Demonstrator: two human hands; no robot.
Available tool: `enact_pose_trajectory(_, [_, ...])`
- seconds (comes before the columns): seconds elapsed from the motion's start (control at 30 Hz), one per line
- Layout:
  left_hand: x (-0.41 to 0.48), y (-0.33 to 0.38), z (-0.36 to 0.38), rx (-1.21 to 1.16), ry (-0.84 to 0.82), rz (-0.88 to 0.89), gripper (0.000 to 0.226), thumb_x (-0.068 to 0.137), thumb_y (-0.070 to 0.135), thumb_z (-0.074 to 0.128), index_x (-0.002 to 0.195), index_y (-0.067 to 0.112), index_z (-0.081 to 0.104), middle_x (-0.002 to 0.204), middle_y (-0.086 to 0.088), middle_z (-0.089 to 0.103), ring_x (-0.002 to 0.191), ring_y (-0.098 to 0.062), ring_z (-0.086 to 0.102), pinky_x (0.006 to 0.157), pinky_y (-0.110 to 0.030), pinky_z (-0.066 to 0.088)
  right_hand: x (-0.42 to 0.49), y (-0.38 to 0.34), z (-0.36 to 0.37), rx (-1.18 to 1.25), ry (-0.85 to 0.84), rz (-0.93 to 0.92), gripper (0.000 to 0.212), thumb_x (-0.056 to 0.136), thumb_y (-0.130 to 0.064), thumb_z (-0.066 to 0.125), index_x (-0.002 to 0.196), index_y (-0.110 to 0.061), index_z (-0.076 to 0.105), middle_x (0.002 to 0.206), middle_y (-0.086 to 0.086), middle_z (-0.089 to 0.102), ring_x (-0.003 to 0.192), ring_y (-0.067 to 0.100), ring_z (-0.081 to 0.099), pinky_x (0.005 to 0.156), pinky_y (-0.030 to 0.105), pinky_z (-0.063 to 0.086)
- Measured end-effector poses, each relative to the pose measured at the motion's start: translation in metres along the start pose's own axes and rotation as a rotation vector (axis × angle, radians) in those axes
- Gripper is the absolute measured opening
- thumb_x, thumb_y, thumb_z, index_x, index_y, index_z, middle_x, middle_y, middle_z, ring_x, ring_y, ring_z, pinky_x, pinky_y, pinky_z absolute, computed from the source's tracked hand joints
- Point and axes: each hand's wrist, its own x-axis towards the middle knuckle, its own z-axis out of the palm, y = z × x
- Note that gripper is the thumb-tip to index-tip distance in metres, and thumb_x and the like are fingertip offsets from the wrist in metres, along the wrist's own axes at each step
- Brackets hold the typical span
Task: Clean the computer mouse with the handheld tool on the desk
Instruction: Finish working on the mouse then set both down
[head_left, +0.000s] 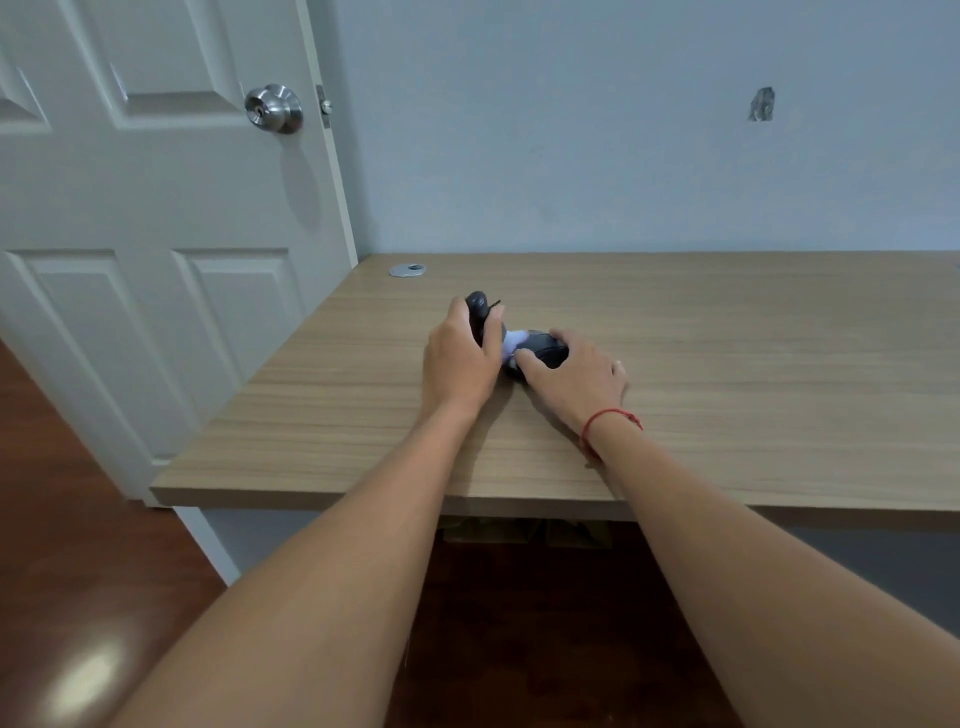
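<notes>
A dark grey computer mouse (545, 349) lies on the wooden desk (727, 364), near its middle. My right hand (576, 379) rests over the mouse and grips it from the right, hiding much of it. My left hand (460, 358) is wrapped around a dark handheld tool (478, 306) whose rounded top sticks up above the fingers. The tool's white tip (514, 340) touches the left end of the mouse. A red string bracelet (608, 418) is on my right wrist.
A round silver cable grommet (408, 269) sits at the desk's back left corner. A white panelled door (156, 234) with a metal knob (274, 108) stands left of the desk. The blue-grey wall (623, 130) is behind. The floor below is dark wood.
</notes>
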Motion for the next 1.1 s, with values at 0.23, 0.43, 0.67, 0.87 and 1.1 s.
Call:
enact_pose_trajectory(0.23, [0.000, 0.003, -0.003, -0.153, -0.001, -0.058, 0.027, 0.092, 0.033, 0.056, 0.083, 0.007, 0.052, 0.068, 0.002, 0.054, 0.070, -0.022, 0.052, 0.065, -0.028, 0.041, 0.000, 0.000, 0.004, -0.014, 0.008, -0.035, 0.059, 0.074, -0.068, 0.053, 0.120, -0.031, 0.056, 0.124, -0.009, 0.060, 0.121, 0.016, 0.053, 0.113, 0.052, 0.026])
enact_pose_trajectory(0.43, [0.004, -0.005, 0.001, -0.047, -0.111, -0.113, 0.025, 0.092, 0.031, 0.056, 0.084, 0.009, 0.050, 0.081, -0.005, 0.056, 0.077, -0.024, 0.051, 0.068, -0.030, 0.039, -0.005, -0.004, -0.004, 0.046, -0.030, -0.041, 0.080, 0.074, -0.052, 0.066, 0.142, -0.023, 0.037, 0.137, 0.000, 0.054, 0.129, 0.022, 0.048, 0.117, 0.049, 0.024])
enact_pose_trajectory(0.67, [0.004, 0.001, 0.000, -0.130, -0.095, -0.086, 0.030, 0.088, 0.035, 0.062, 0.081, 0.007, 0.055, 0.078, -0.010, 0.063, 0.075, -0.023, 0.057, 0.063, -0.024, 0.042, -0.006, -0.004, -0.006, 0.121, -0.084, -0.006, 0.100, 0.074, -0.047, 0.069, 0.152, -0.013, 0.016, 0.140, 0.006, 0.050, 0.132, 0.030, 0.041, 0.117, 0.046, 0.027])
enact_pose_trajectory(0.87, [0.012, 0.002, -0.003, -0.124, -0.094, -0.147, 0.036, 0.086, 0.037, 0.064, 0.084, 0.001, 0.060, 0.083, -0.013, 0.070, 0.078, -0.025, 0.064, 0.068, -0.031, 0.048, -0.008, -0.003, -0.012, 0.134, -0.138, -0.030, 0.096, 0.078, -0.046, 0.068, 0.153, -0.015, 0.016, 0.143, 0.005, 0.049, 0.135, 0.029, 0.040, 0.119, 0.045, 0.023])
enact_pose_trajectory(1.1, [0.023, 0.017, 0.000, 0.024, -0.228, -0.003, 0.030, 0.087, 0.033, 0.064, 0.083, 0.003, 0.060, 0.075, -0.007, 0.060, 0.070, -0.021, 0.052, 0.061, -0.025, 0.036, -0.005, 0.002, -0.012, 0.140, -0.179, -0.032, 0.094, 0.080, -0.046, 0.067, 0.154, -0.018, 0.015, 0.148, 0.002, 0.045, 0.141, 0.028, 0.034, 0.121, 0.044, 0.016])
